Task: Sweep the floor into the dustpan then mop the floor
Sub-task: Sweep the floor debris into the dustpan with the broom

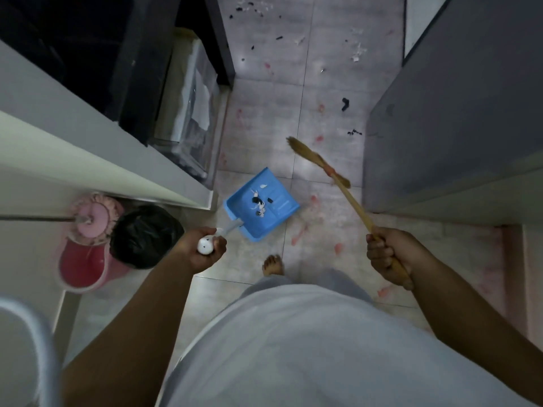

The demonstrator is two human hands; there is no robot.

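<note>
A blue dustpan [279, 205] hangs over the tiled floor [329, 92] with black and white scraps in it. My left hand [202, 248] is closed around its white handle. My right hand [388, 254] grips the wooden stick of a straw broom [320, 164], whose bristle head is raised, pointing up and left, to the right of the dustpan. Black and white litter [345, 104] and pink smears lie scattered on the tiles farther ahead. A pink mop [94, 220] rests on a pink bucket [82, 268] at the left.
A bin lined with a black bag [147, 236] stands beside the bucket. A white counter edge [102, 171] and dark cabinet bound the left. A clear storage box [191, 107] sits against them. A grey cabinet [458, 113] walls the right. My bare foot [273, 265] is on the tiles.
</note>
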